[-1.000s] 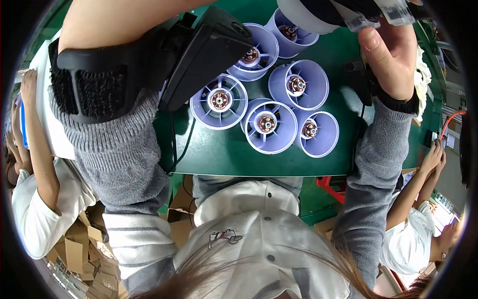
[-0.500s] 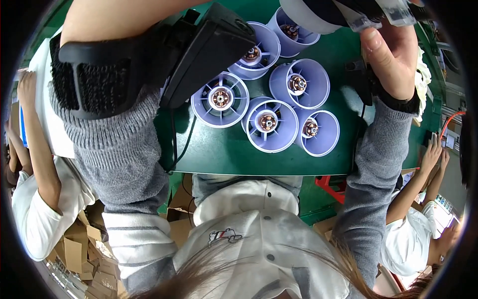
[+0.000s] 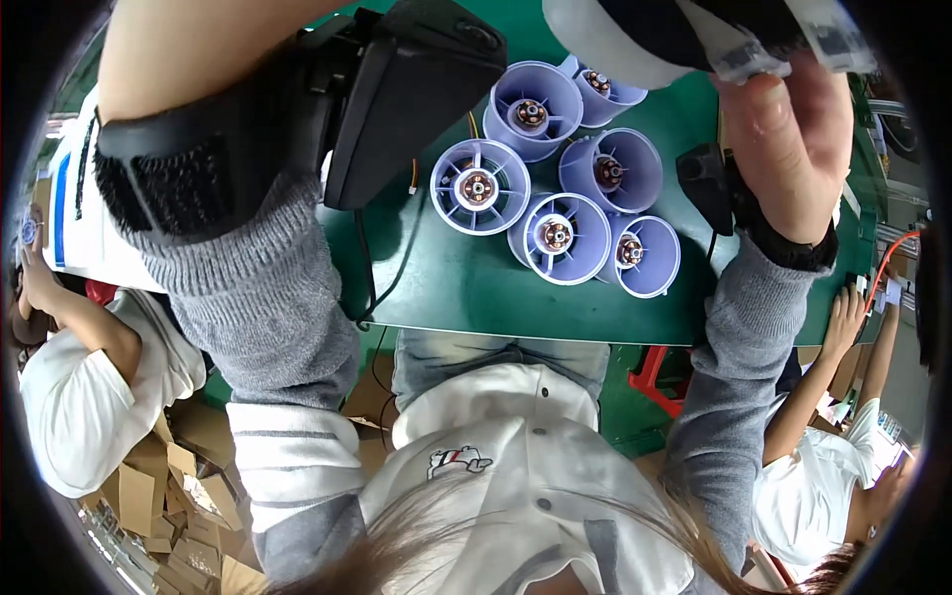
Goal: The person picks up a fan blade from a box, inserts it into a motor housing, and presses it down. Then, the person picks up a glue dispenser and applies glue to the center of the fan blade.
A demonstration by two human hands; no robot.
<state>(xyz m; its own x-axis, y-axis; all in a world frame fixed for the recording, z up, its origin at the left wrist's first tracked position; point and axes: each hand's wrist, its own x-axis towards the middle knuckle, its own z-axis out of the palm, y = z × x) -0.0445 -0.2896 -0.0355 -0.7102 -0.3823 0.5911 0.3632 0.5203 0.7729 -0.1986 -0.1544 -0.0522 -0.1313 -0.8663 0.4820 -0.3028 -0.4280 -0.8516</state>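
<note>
Left grip: past the top edge; only the forearm (image 3: 198, 59) shows.
Right grip (image 3: 798, 159): fingers mostly hidden by the black-and-white thing (image 3: 709, 35), hold unclear.
Black-and-white thing: cut off above, kind unclear.
Rear cup (image 3: 617, 105): partly covered.
Tabletop (image 3: 476, 302): far side cut off.
Left co-worker's hand (image 3: 40, 280): small; its work cannot be told.

Housings (image 3: 658, 260) lavender, motor cores (image 3: 478, 187) copper; table (image 3: 476, 302) dark green; sleeves (image 3: 268, 297) grey, left one white-banded with thin grey stripes; wrist straps (image 3: 188, 178) black; cardboard (image 3: 136, 501) brown
</note>
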